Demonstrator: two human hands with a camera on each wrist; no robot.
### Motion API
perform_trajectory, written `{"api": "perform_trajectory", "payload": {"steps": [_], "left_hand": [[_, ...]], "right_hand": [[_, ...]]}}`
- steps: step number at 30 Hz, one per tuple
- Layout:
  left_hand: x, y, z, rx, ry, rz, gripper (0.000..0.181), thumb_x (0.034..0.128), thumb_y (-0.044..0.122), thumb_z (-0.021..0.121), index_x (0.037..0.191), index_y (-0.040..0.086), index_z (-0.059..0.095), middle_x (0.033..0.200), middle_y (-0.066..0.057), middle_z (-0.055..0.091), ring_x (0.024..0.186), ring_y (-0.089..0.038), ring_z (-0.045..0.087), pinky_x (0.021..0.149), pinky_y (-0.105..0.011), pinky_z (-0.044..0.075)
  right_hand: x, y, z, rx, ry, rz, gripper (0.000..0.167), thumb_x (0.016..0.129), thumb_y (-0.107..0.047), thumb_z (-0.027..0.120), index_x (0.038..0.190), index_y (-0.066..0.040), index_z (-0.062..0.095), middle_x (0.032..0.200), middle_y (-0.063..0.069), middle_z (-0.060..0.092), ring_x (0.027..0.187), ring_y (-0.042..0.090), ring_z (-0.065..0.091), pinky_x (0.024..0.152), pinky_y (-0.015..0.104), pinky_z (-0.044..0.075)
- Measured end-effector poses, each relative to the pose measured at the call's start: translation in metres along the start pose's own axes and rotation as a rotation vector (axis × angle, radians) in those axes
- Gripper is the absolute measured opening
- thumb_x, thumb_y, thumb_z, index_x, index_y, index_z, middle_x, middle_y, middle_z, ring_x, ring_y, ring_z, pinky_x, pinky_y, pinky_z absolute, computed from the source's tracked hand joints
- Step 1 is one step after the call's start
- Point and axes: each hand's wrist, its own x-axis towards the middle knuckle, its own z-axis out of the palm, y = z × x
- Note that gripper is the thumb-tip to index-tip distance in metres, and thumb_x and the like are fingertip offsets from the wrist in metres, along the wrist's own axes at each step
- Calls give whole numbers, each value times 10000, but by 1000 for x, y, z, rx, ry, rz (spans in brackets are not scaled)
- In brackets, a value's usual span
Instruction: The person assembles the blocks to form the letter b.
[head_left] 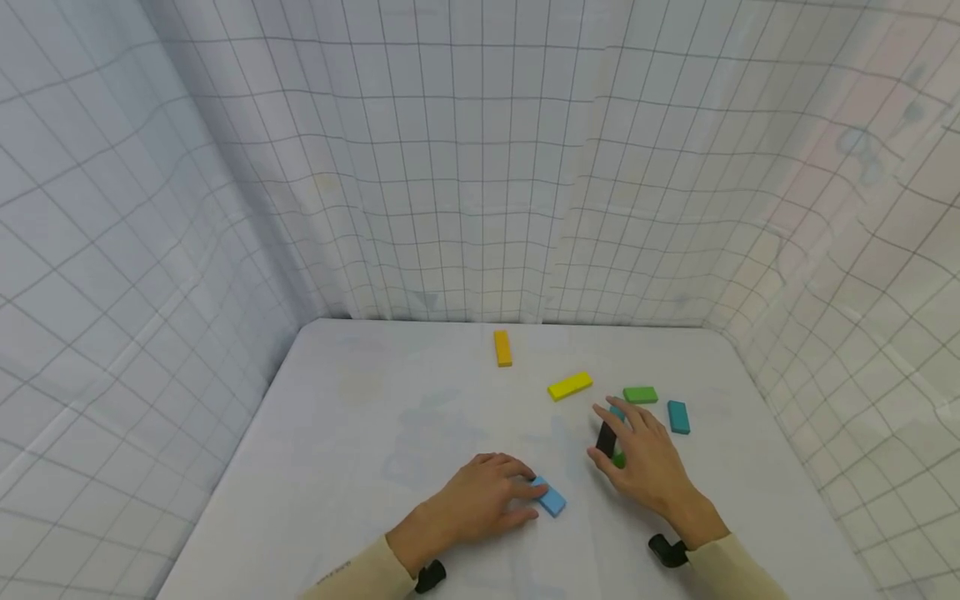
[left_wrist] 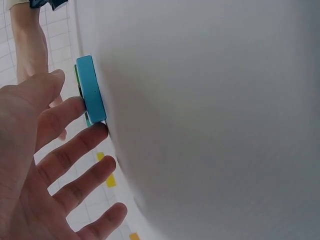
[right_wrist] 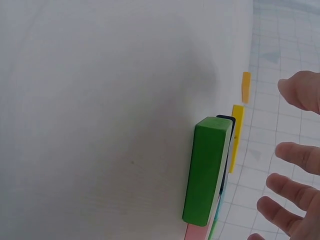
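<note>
My left hand (head_left: 489, 498) lies low over the table with its fingers apart. Its index finger rests at a light blue block (head_left: 552, 500). In the left wrist view that block (left_wrist: 91, 90) has the index and middle fingertips against or very near it. My right hand (head_left: 651, 460), fingers spread, is above a black block (head_left: 606, 441), a blue block (head_left: 617, 412) and a dark green block (head_left: 618, 459), partly hiding them. The right wrist view shows the green block (right_wrist: 206, 172) apart from the fingers, with a pink block (right_wrist: 196, 232) partly behind it.
Farther back on the white table (head_left: 337, 417) lie an orange block (head_left: 502, 348) and a yellow block (head_left: 570, 386). To the right are a light green block (head_left: 641, 395) and a teal block (head_left: 678, 417). White grid-patterned curtains (head_left: 480, 167) surround the table's back and sides.
</note>
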Motion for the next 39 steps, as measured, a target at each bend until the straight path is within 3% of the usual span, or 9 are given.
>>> {"api": "perform_trajectory", "payload": {"steps": [5, 10, 15, 20, 26, 39], "left_hand": [[-3, -7, -5, -16, 33, -47, 349, 1166, 509, 709, 1488, 410, 795, 1487, 147, 793, 1425, -155, 722, 1160, -537, 632], [-6, -18, -8, -33, 115, -84, 304, 1120, 489, 790, 1377, 346, 870, 1383, 113, 852, 1336, -169, 770, 1071, -522, 672], [-5, -29, -5, -90, 216, -133, 258, 1019, 479, 917, 1181, 280, 945, 1196, 122, 902, 1183, -158, 827, 991, -449, 704], [-4, -32, -4, -132, 279, -196, 270, 882, 495, 1036, 995, 268, 943, 1016, 168, 894, 1013, -135, 818, 890, -365, 693], [-3, -30, -4, -129, 305, -219, 304, 821, 485, 1082, 954, 263, 921, 972, 141, 882, 874, -117, 742, 768, -300, 632], [-8, -33, -8, -163, 277, -237, 229, 868, 379, 1063, 978, 243, 916, 1115, 52, 863, 936, -169, 745, 817, -348, 654]], "right_hand": [[-2, 1, 0, 1, 20, -11, 719, 1037, -435, 881, 1647, -129, 654, 1717, 188, 594, 1511, 497, 610, 1182, 767, 545], [-5, 1, 2, 8, 40, -24, 701, 1012, -398, 904, 1611, -106, 684, 1688, 200, 615, 1477, 499, 629, 1154, 764, 559], [-5, 1, 1, 21, 33, -14, 667, 1024, -400, 892, 1593, -108, 703, 1680, 193, 625, 1476, 490, 635, 1159, 754, 561], [-6, 0, 0, 24, 15, 5, 629, 1028, -398, 891, 1567, -119, 726, 1675, 195, 633, 1482, 490, 636, 1172, 746, 561], [-5, 1, 0, 22, 25, 15, 584, 1015, -369, 915, 1522, -124, 762, 1600, 190, 687, 1428, 472, 673, 1141, 728, 577], [-3, 5, 4, 82, -20, 62, 509, 994, -287, 951, 1436, -79, 809, 1485, 179, 718, 1298, 414, 717, 1086, 681, 600]]}}
